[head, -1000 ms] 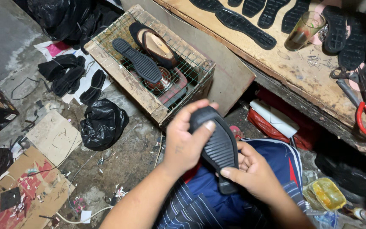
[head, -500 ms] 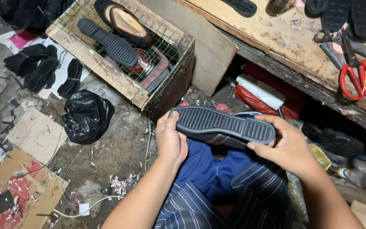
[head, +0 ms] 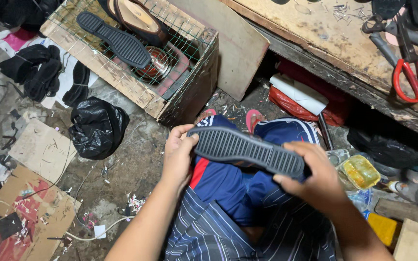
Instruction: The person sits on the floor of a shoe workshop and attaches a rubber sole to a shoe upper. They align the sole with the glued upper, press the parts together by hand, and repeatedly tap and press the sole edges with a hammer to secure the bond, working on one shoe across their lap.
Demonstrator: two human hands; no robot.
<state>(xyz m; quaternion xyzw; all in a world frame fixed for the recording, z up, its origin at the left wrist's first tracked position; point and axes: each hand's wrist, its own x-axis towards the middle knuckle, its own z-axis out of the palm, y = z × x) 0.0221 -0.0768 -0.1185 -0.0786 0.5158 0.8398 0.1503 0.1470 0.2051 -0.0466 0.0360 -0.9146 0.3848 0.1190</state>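
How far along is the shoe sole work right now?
Done, apparently: one ridged sole and a tan shoe bottom already lie on the wire-topped crate. In hand: the left hand and right hand hold a black ridged sole by its ends, tread up, over the lap. Left: black pieces lie on the floor; red-handled scissors rest unused on the bench.

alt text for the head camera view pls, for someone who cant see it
A person's left hand and right hand hold a dark ribbed shoe sole by its ends over their lap. A wire-topped wooden crate holding another sole sits ahead; red-handled scissors lie on a workbench.
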